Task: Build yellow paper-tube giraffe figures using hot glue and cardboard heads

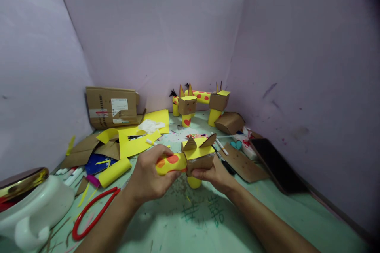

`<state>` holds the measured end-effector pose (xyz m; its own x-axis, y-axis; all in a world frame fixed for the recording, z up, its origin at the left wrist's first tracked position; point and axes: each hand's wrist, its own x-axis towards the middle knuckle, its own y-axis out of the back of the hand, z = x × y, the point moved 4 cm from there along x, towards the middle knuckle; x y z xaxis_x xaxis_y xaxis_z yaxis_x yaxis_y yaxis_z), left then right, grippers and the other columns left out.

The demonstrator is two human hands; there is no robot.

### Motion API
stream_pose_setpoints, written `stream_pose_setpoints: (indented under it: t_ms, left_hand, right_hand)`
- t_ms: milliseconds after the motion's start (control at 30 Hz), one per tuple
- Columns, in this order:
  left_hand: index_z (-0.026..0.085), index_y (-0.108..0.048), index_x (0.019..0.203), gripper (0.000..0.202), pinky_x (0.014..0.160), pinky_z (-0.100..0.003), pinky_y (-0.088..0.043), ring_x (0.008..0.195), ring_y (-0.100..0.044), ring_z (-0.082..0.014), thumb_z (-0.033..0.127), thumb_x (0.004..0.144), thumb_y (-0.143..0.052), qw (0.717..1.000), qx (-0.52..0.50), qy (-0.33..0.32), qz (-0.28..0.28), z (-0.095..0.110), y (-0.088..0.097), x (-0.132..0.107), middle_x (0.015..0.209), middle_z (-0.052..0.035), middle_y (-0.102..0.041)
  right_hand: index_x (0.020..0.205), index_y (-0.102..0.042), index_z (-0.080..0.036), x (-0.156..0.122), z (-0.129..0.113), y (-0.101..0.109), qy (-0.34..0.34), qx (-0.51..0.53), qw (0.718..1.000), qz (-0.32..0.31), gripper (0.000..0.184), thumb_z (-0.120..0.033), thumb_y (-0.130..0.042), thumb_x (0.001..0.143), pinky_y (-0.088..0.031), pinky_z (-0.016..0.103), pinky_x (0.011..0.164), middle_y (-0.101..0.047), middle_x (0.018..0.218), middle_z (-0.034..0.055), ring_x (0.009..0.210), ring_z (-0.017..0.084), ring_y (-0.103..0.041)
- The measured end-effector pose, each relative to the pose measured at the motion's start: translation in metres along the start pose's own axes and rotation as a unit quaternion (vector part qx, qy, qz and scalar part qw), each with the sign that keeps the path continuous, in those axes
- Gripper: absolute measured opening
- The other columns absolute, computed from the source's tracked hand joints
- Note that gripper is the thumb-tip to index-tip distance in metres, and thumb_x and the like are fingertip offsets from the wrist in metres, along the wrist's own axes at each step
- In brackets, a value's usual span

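My left hand [148, 174] is wrapped round a yellow paper tube [174, 161] with orange-red spots, lying level as an animal's body. Its right end meets a small brown cardboard box head [199, 164] with a yellow top [194, 151] and two upright cardboard ears. My right hand [218, 176] grips this head from the right, its thumb on the near side and its other fingers largely hidden. Beneath the head stands a short yellow tube leg [194, 182]. Whether the parts are stuck together I cannot tell.
Behind stand two similar animals with box heads [187, 106] [219, 102]. To the left lie yellow paper [135, 148], a yellow roll [114, 172], red-handled scissors [75, 227] and a white ceramic vessel [56, 195]. On the right are cardboard [245, 164] and a dark phone-like slab [276, 166]. Lilac panels [154, 39] enclose the table.
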<state>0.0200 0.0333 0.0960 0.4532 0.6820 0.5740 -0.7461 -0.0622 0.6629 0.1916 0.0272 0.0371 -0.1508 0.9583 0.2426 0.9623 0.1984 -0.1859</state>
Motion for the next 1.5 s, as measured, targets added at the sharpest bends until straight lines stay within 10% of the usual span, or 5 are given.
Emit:
stream_pose_setpoints:
  t_ms: [800,933,1133,1500]
  left_hand:
    - [0.017,-0.056,0.082,0.021,0.066,-0.031,-0.048,0.072,-0.059,-0.0176,0.026,0.065,-0.066,1.0,0.002,0.012,0.004,0.001,0.0,0.0,0.079,-0.0039,-0.062]
    - [0.018,-0.053,0.106,0.047,0.074,-0.034,-0.049,0.088,-0.06,-0.022,0.037,0.065,-0.067,0.997,-0.049,0.057,0.008,-0.002,0.014,0.003,0.105,-0.0082,-0.06]
    - [0.019,-0.049,0.114,0.047,0.067,-0.029,-0.051,0.086,-0.059,-0.0193,0.048,0.078,-0.051,0.924,-0.313,0.12,0.184,-0.015,0.032,0.003,0.111,-0.0092,-0.055]
    - [0.015,-0.058,0.077,0.02,0.044,-0.022,-0.045,0.053,-0.054,-0.0109,0.024,0.06,-0.063,0.861,-0.36,0.331,0.143,-0.027,-0.021,-0.001,0.071,-0.0008,-0.061]
  right_hand:
    - [0.105,-0.062,-0.02,0.001,-0.002,0.0,0.014,0.019,1.0,0.0,0.054,-0.026,-0.081,0.055,-0.046,0.039,0.085,-0.067,0.102,0.0055,0.096,0.026,-0.06]
    - [0.1,-0.065,-0.019,0.005,-0.004,-0.004,0.02,0.11,0.994,0.0,0.045,-0.027,-0.079,0.057,-0.048,0.036,0.081,-0.069,0.097,0.0054,0.091,0.025,-0.062]
    - [0.094,-0.066,-0.018,0.011,0.004,0.005,-0.092,0.346,0.925,0.124,0.031,-0.026,-0.071,0.065,-0.052,0.041,0.082,-0.073,0.088,0.0039,0.078,0.022,-0.066]
    - [0.095,-0.065,-0.015,0.013,0.012,0.012,-0.156,0.388,0.894,0.159,0.026,-0.027,-0.065,0.073,-0.054,0.044,0.079,-0.073,0.083,0.0076,0.074,0.024,-0.068]
